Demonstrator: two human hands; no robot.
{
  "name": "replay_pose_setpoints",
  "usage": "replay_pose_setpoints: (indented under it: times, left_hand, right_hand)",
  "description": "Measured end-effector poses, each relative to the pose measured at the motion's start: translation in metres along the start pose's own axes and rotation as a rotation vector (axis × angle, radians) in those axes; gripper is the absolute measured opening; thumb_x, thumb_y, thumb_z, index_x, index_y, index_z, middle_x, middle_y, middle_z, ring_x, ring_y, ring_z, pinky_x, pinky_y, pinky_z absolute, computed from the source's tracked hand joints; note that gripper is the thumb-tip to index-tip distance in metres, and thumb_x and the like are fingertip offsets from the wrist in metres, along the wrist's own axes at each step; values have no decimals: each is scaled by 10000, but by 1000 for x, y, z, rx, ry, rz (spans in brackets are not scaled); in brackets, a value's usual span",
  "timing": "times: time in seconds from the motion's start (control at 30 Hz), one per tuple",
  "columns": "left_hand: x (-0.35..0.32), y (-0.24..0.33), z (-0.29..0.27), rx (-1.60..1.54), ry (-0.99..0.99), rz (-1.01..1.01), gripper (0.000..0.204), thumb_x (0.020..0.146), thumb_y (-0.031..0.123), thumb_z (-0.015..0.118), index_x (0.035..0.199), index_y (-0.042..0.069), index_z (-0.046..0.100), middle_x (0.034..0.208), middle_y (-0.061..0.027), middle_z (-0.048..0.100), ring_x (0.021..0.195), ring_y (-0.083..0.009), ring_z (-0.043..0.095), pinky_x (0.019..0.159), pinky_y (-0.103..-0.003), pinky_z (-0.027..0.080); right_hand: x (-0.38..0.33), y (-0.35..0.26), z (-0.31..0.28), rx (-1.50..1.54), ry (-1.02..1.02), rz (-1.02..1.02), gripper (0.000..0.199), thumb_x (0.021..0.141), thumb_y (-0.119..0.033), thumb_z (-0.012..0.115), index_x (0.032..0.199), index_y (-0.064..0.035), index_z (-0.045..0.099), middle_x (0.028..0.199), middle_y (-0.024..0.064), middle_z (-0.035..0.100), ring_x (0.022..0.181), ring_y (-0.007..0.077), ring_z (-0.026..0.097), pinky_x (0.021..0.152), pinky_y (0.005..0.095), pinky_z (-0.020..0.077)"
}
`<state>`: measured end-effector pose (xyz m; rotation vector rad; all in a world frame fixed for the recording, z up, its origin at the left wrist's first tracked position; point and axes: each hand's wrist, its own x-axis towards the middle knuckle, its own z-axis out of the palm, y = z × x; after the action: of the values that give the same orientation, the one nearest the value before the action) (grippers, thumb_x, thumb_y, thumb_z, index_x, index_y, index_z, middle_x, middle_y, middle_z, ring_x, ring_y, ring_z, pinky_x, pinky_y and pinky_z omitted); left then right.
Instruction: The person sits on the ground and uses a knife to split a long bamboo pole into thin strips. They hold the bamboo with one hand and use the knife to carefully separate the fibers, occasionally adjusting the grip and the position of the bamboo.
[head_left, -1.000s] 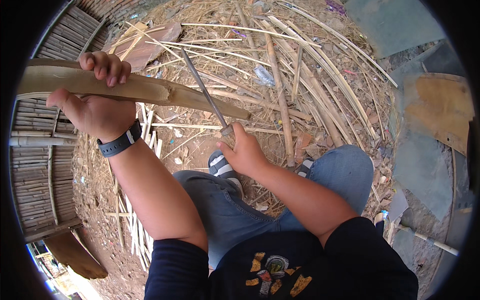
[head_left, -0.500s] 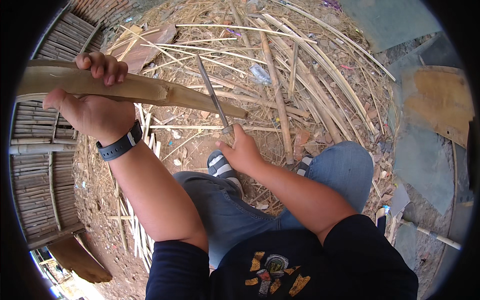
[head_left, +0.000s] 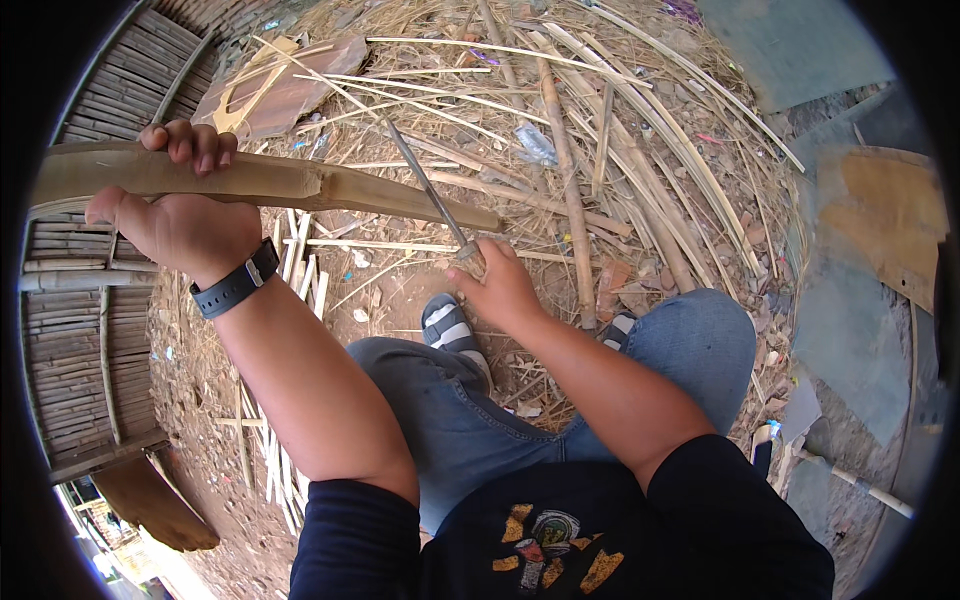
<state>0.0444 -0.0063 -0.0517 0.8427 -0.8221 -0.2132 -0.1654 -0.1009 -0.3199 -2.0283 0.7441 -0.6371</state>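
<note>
A split length of bamboo (head_left: 270,182) reaches from the left edge to the middle, its narrow end pointing right. My left hand (head_left: 190,210) is wrapped round its thick part, fingers over the far edge and thumb along the near side; a dark watch band circles the wrist. My right hand (head_left: 497,285) is closed on the handle of a long, narrow-bladed knife (head_left: 428,190). The blade slants up and to the left, crossing the bamboo near its narrow end. Whether the edge bites into the bamboo I cannot tell.
Pale bamboo strips (head_left: 660,150) and a thicker pole (head_left: 565,190) lie across the littered ground ahead. More strips (head_left: 285,460) are heaped at my left. A bamboo-slat wall (head_left: 80,350) stands far left, grey sheets (head_left: 850,320) lie right, and a clear plastic bottle (head_left: 536,146) sits among the debris.
The knife and my right hand have shifted slightly right, staying across the bamboo's narrow end. The bamboo keeps nearly the same pose in my left hand. The whole view has tilted a little.
</note>
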Motion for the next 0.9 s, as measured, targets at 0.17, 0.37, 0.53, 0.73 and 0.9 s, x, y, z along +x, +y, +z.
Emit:
replay_pose_setpoints:
  times: [0.17,0.37,0.53,0.73,0.9]
  left_hand:
    - [-5,0,10,115,165,48,775,884,814,212,910,92,492,777,-33,460,640,-142,421,613,-287,363]
    - [-8,-6,42,450,532,182,708,966,687,141,892,55,454,745,-55,425,604,-159,387,576,-280,362]
    - [-9,-9,51,446,691,159,716,978,673,141,890,50,482,713,-31,441,582,-137,383,572,-255,380]
    - [-7,-11,57,435,703,185,739,981,671,138,898,41,514,695,-18,440,562,-129,374,565,-247,389]
    - [-6,-12,52,400,669,184,692,984,659,171,883,46,476,710,-33,443,562,-151,398,558,-258,375]
  right_hand:
    - [19,-21,-27,-6,-331,246,681,860,-468,696,1244,61,506,935,261,667,933,414,662,808,446,513]
    - [-1,-49,-27,103,-308,134,525,899,-418,650,1119,35,502,820,290,644,822,458,655,715,509,512]
    - [-11,-29,-10,77,-373,299,497,899,-331,640,1169,48,465,893,316,645,879,469,652,756,510,516]
    - [-11,0,2,39,-313,324,511,872,-277,656,1211,54,464,814,256,643,787,423,653,707,472,508]
    - [-12,-60,-16,282,-342,107,457,870,-267,655,1162,31,468,717,229,623,704,407,645,642,478,482]
